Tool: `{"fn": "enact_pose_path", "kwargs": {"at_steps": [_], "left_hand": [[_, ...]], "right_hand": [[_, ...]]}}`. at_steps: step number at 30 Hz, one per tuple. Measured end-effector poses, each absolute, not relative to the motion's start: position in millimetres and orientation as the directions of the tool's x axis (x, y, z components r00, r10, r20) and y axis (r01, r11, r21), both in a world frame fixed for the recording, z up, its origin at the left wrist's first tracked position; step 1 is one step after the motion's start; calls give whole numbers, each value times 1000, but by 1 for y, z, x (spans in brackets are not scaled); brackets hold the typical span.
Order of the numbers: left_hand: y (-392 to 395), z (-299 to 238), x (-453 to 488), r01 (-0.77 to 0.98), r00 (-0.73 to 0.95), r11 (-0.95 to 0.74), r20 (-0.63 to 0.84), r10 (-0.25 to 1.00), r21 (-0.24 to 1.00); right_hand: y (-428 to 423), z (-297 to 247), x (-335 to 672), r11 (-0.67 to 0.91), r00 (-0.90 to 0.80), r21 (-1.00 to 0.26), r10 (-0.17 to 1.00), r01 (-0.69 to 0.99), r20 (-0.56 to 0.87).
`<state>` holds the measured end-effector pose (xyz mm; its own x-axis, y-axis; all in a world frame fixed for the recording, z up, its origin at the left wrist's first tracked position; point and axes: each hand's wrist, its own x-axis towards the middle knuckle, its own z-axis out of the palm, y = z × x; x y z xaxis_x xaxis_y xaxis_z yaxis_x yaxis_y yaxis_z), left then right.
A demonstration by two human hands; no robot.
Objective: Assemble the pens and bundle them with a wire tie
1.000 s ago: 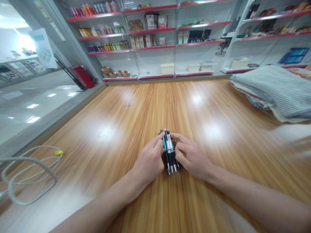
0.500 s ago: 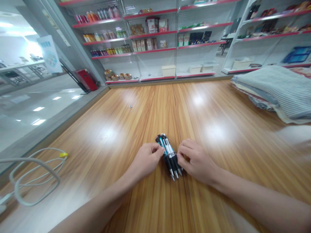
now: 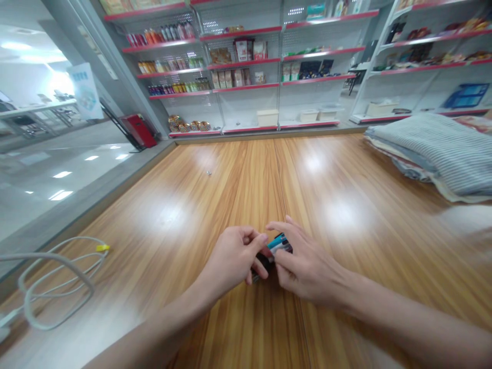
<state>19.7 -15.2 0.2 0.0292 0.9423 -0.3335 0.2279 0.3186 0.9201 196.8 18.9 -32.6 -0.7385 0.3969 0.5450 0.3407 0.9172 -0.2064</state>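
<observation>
A bundle of pens (image 3: 277, 242) with blue, white and black barrels is between my two hands at the front middle of the wooden table (image 3: 253, 174). My left hand (image 3: 240, 254) is closed around the black grip end, its thumb and forefinger pinched together above. From the other side my right hand (image 3: 305, 259) grips the blue and white part, with its forefinger stretched over the top. The fingers cover most of the bundle, and the tie around it cannot be made out.
At the left lies a coiled white cable (image 3: 57, 292) with a yellow tag (image 3: 102, 248). A stack of folded striped cloth (image 3: 438, 154) is at the right. One tiny shiny piece (image 3: 209, 173) sits farther back. Stocked shelves (image 3: 246, 61) stand beyond the table.
The bundle has turned from pointing away from me to lying slantwise, blue end to the right. Both hands have gone from pinching at its middle to wrapping round it.
</observation>
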Motion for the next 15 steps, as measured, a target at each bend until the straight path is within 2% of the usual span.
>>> {"fn": "enact_pose_path", "kwargs": {"at_steps": [3, 8, 12, 15], "left_hand": [[-18, 3, 21, 291, -11, 315, -326, 945, 903], [-25, 1, 23, 482, 20, 160, -193, 981, 862], [-24, 0, 24, 395, 25, 199, -227, 974, 897], [-24, 2, 24, 384, 19, 142, -161, 987, 912]], "right_hand": [[19, -33, 197, 897, -784, -244, 442, 369, 437], [3, -28, 196, 799, -760, -373, 583, 472, 288], [-5, -22, 194, 679, -648, -517, 709, 522, 278], [-4, -18, 193, 620, -589, -604, 755, 500, 287]]}}
